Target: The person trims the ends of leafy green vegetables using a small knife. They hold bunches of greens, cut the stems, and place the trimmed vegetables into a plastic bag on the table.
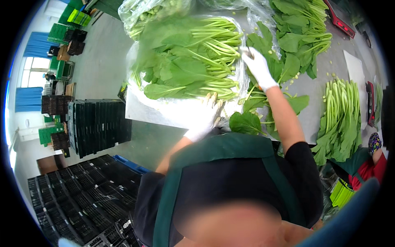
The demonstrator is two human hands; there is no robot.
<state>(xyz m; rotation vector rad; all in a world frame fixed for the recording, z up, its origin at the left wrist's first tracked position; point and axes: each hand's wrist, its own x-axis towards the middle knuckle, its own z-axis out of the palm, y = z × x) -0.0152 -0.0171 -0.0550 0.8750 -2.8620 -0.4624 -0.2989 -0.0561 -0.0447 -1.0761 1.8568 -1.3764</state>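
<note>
A broad pile of leafy green vegetables (185,68) with pale green stems lies on clear plastic film (245,74) on the metal table. The stem ends face right and the leaves face left. My left hand (208,114), in a white glove with soiled fingertips, rests with fingers apart at the pile's near edge, touching the lowest stems. Just right of the stem ends is my right hand (257,66), also white-gloved. Its fingers are closed around a small dark tool (249,54), mostly hidden and too small to name. Loose leaves (247,123) lie below my right forearm.
More greens lie in a heap (301,34) at the upper right and a bundle (341,114) at the right. Scales with red displays (344,26) stand beyond. Black crates (83,197) and dark stacked crates (98,123) fill the left. Another person's gloved hand (374,143) shows far right.
</note>
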